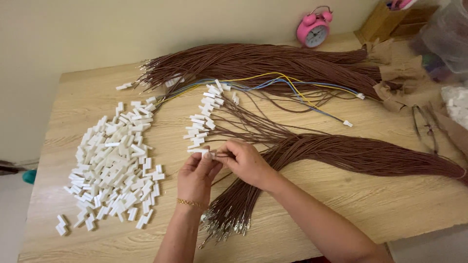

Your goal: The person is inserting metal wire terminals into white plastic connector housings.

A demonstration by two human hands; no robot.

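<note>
Your two hands meet low over the wooden surface [341, 195], fingertips together. Your left hand [195, 178], with a gold bracelet [191, 202] at the wrist, pinches a small white connector [206, 154] between thumb and fingers. Your right hand [247, 163] is closed on the end of a thin brown wire [220, 156], held right at the connector; whether the wire is already inside it is too small to tell.

Just below your hands lies a bundle of brown wires with metal terminals [229, 216], its far part sweeping away past your right wrist. Just beyond your fingertips sits a row of brown wires already fitted with white connectors [202, 124]. Off to the side of your left hand spreads a loose pile of white connectors [114, 170]. Farther out, beyond the fitted row, lie yellow and blue wires [287, 85] across another large brown wire bundle [253, 61]. A pink alarm clock [314, 28] stands at the far edge, and pliers [425, 125] rest well out past your right hand.
</note>
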